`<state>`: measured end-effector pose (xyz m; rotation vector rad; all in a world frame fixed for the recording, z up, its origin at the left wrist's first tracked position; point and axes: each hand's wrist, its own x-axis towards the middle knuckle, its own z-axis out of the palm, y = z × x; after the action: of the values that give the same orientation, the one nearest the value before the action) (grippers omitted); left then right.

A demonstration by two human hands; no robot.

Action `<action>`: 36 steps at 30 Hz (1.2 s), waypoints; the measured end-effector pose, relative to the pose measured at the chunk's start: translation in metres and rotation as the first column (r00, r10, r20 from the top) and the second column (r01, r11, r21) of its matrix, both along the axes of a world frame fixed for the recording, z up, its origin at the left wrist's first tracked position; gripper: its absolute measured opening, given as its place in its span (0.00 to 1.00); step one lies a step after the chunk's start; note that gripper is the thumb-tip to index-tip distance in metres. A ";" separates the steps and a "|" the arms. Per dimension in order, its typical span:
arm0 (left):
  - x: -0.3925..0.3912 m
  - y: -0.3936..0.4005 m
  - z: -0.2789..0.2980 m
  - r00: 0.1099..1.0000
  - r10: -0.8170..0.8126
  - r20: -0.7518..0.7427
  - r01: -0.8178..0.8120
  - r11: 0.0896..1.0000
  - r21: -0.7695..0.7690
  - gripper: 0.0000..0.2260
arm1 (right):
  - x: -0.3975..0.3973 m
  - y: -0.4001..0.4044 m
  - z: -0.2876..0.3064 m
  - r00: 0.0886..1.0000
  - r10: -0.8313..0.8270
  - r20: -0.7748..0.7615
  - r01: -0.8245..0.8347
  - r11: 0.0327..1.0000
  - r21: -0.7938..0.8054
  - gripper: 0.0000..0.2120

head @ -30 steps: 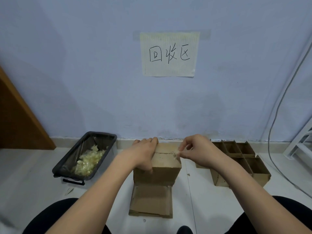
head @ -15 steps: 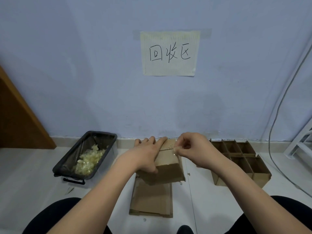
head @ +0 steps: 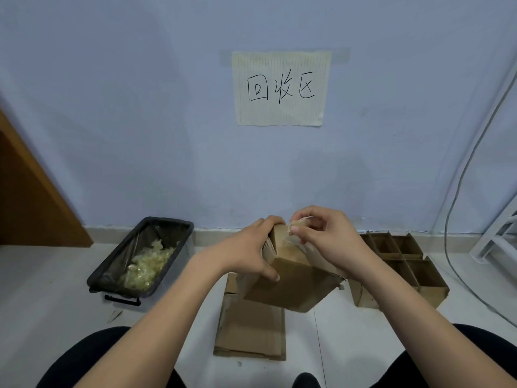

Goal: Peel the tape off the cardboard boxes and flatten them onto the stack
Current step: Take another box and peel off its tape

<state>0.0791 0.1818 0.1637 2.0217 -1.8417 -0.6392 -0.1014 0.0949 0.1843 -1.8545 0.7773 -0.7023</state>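
Note:
A brown cardboard box (head: 293, 284) is tilted in the air above the stack of flattened cardboard (head: 251, 331) on the floor. My left hand (head: 249, 253) grips the box's left side, thumb on its front face. My right hand (head: 321, 236) pinches a strip of clear tape (head: 298, 224) at the box's top corner, and the strip stands partly lifted off the cardboard. The far side of the box is hidden behind my hands.
A black bin (head: 140, 256) lined with plastic holds crumpled tape at the left. Several open cardboard boxes (head: 402, 264) stand at the right by the wall. A paper sign (head: 281, 88) hangs on the wall. A cable (head: 458, 191) and a white rack (head: 500, 236) are at far right.
The box has been lifted off the stack and turned so one corner points toward me. My right hand has pulled the tape end up off the top corner.

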 end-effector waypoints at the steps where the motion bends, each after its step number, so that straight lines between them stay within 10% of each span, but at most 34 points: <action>1: 0.000 0.000 0.000 1.000 0.001 -0.005 -0.001 1.000 0.005 0.45 | 0.001 0.001 0.001 1.000 -0.003 0.001 0.003 1.000 -0.016 0.03; 21: 0.005 0.002 0.004 1.000 0.008 -0.017 -0.008 0.999 0.046 0.45 | 0.006 0.001 -0.007 0.948 0.032 -0.317 -0.138 0.938 -0.317 0.14; 36: 0.015 0.006 0.013 0.997 0.048 -0.055 -0.045 0.997 0.056 0.44 | 0.005 -0.004 -0.006 0.978 -0.041 -0.203 -0.016 0.963 -0.270 0.07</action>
<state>0.0940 0.1879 0.1762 2.0527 -1.7591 -0.7326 -0.0968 0.0909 0.1778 -2.1991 0.8601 -0.6557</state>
